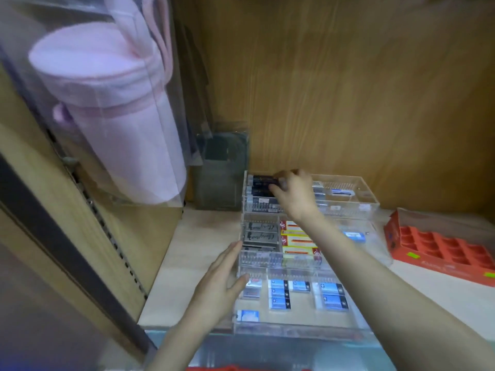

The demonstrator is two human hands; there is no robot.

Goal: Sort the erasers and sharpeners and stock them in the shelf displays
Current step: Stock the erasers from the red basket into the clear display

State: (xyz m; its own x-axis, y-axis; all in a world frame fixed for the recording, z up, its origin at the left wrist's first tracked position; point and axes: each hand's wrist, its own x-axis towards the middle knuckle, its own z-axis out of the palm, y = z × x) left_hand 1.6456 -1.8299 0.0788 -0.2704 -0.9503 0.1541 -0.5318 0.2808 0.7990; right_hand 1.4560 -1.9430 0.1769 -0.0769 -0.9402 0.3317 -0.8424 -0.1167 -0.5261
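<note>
At the far left hangs a pink pouch (107, 108) in clear wrapping, no part of the job. Next comes the left hand (222, 285), fingers straight and together, laid flat against the left wall of the tiered acrylic display (300, 332) as if to steady it. The right hand (294, 194) reaches to the rear-left compartment, where its curled fingertips pinch the end of a black eraser (261, 180) lying on top of a stack of the same kind.

The stocking looks well advanced. The middle tier holds grey-sleeved erasers (258, 234) on the left and red-and-yellow erasers (297, 238) beside them. The front tier carries blue-and-white erasers (278, 293) in several short rows. The right-hand compartments of the middle and rear tiers appear thinly filled, so more stock probably belongs there. Well apart on the right, a red cardboard tray (439, 245) shows only empty cells.

Motion blur softens the right hand, so it is unclear whether the eraser is being set down or lifted. The labels are unreadable, the small items at the rear right cannot be identified, and no sharpener can be picked out with certainty.
</note>
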